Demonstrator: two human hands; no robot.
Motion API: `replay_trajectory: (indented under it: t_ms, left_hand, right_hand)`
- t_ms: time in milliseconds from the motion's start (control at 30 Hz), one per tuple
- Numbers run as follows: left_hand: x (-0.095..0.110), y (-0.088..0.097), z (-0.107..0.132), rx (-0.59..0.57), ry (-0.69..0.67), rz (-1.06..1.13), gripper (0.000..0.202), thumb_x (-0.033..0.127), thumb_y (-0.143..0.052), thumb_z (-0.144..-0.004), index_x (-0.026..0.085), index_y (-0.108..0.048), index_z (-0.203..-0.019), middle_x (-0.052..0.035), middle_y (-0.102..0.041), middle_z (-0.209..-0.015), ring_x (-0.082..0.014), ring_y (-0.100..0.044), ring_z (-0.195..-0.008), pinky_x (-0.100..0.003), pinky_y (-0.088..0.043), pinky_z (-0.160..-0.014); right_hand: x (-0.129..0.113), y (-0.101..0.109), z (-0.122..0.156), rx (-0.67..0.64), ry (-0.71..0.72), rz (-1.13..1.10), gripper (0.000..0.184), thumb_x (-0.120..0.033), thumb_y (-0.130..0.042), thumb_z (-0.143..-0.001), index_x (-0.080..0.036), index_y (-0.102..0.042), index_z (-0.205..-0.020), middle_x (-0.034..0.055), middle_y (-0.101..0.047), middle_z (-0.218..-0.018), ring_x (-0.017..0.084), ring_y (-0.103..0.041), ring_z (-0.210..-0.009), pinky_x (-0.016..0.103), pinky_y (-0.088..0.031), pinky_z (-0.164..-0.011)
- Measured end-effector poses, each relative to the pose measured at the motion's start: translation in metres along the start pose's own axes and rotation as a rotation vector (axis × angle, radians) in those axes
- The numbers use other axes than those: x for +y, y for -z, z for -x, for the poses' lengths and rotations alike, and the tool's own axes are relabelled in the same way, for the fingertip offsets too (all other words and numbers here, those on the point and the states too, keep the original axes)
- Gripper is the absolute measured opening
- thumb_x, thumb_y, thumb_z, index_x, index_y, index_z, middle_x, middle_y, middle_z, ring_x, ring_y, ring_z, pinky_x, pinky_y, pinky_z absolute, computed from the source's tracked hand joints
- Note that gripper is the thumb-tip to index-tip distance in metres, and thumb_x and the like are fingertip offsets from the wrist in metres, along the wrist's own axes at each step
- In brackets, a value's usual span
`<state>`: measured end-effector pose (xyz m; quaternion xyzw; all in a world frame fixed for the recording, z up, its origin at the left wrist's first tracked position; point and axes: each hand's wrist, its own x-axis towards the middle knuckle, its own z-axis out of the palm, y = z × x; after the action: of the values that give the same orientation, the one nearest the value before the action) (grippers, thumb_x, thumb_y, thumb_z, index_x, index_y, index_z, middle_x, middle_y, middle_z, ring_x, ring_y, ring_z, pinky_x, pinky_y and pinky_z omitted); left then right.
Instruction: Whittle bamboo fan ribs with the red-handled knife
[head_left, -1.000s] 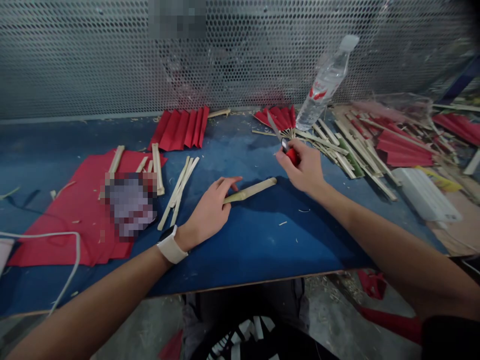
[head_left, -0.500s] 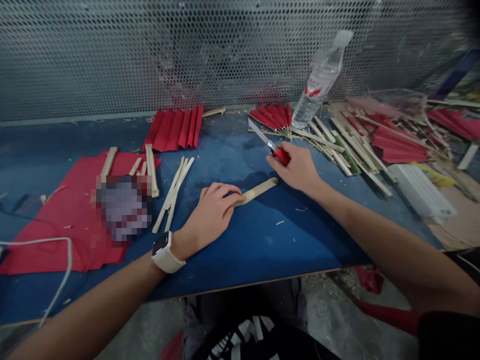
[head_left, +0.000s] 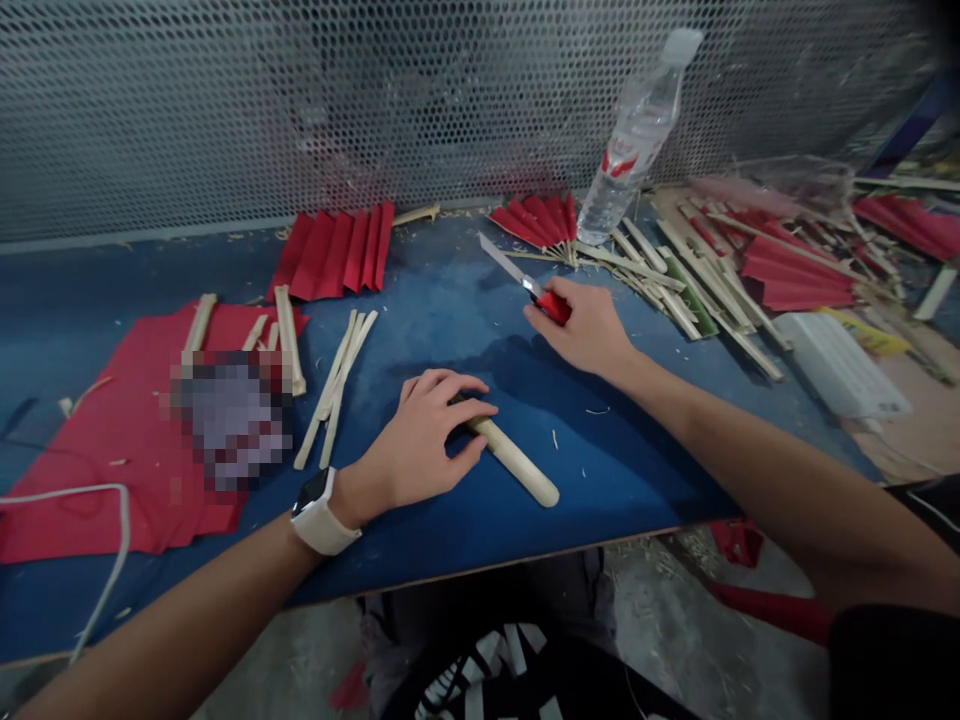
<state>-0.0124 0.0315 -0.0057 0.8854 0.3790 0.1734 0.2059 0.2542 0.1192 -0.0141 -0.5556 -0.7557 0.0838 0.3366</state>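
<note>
— So, how many things are in the hands?

— Two, counting what is touched: one knife [head_left: 534, 288] and one strip [head_left: 519, 462]. The right hand [head_left: 583, 328] is closed round the knife's red handle. The left hand [head_left: 431, 440] arches over one end of the strip; its fingers cover that end, so I can't tell whether they grip or merely rest.

— Where is the strip, and which way does it run?

— On the blue table [head_left: 424, 325], near the front edge. Its long axis slants from under the left hand towards the person and to the right, with the rounded end out in the open. The knife points the other way, blade forward and to the left, well apart from the strip.

— What is it made of?

— Bamboo, by the look of it: pale, smooth, long and narrow.

— And around them?

— One clear plastic bottle [head_left: 630, 150] with a white cap, one white box [head_left: 844, 365], one watch [head_left: 322, 512] on the left wrist. Beside that hand, two or three thin sticks [head_left: 330, 390] cross; the overlap hides the number. Flat red sheets [head_left: 105, 440] lie stacked at the left, uncountable. Towards the back sit one pleated sheet [head_left: 334, 250] and one small fan [head_left: 538, 220], before a perforated metal panel [head_left: 225, 120].
</note>
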Motion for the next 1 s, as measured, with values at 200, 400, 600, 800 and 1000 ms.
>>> replay_trajectory:
  t_ms: [200,400,600,800,1000]
  left_hand:
    - [-0.003,0.0,-0.001,-0.045,-0.043,0.012,0.02,0.025,-0.064,-0.099,0.027,-0.077,-0.115,-0.0086,-0.066,-0.138,-0.0341,-0.05,-0.133,-0.062,-0.039,-0.113]
    - [-0.004,-0.001,-0.003,-0.065,-0.087,0.038,0.014,0.022,-0.061,-0.101,0.022,-0.068,-0.113,-0.0095,-0.066,-0.134,-0.0305,-0.051,-0.133,-0.059,-0.036,-0.12]
    - [-0.006,-0.003,-0.004,-0.075,-0.089,0.01,0.009,0.023,-0.058,-0.104,0.02,-0.061,-0.112,-0.0084,-0.067,-0.123,-0.0265,-0.056,-0.121,-0.057,-0.035,-0.123]
    - [-0.009,-0.003,-0.005,-0.06,-0.11,-0.011,0.01,0.025,-0.059,-0.104,0.022,-0.063,-0.112,-0.0081,-0.067,-0.12,-0.0265,-0.058,-0.119,-0.057,-0.038,-0.121]
    - [-0.011,-0.003,-0.003,-0.057,-0.101,0.003,0.013,0.025,-0.057,-0.104,0.024,-0.064,-0.114,-0.0061,-0.069,-0.115,-0.0263,-0.061,-0.117,-0.059,-0.036,-0.122]
  right_hand:
    - [-0.001,-0.001,0.001,-0.008,0.027,0.001,0.029,-0.038,-0.062,-0.091,-0.025,-0.042,-0.075,-0.0001,-0.051,-0.064,0.017,-0.042,-0.06,0.035,-0.033,-0.065]
    - [-0.003,0.001,0.001,-0.024,0.014,-0.003,0.027,-0.036,-0.063,-0.092,-0.025,-0.044,-0.076,0.0008,-0.052,-0.066,0.019,-0.044,-0.062,0.036,-0.033,-0.067]
    - [-0.003,0.002,0.0,-0.034,0.008,-0.003,0.027,-0.036,-0.062,-0.094,-0.026,-0.044,-0.077,0.0008,-0.051,-0.067,0.02,-0.046,-0.063,0.036,-0.032,-0.068]
    - [-0.003,0.002,0.0,-0.02,-0.004,-0.026,0.022,-0.038,-0.061,-0.094,-0.026,-0.048,-0.081,0.0001,-0.053,-0.066,0.019,-0.048,-0.063,0.035,-0.034,-0.067]
    - [-0.002,0.007,-0.003,0.028,0.005,-0.034,0.018,-0.037,-0.059,-0.095,-0.025,-0.051,-0.084,0.0016,-0.059,-0.07,0.019,-0.049,-0.062,0.035,-0.036,-0.068]
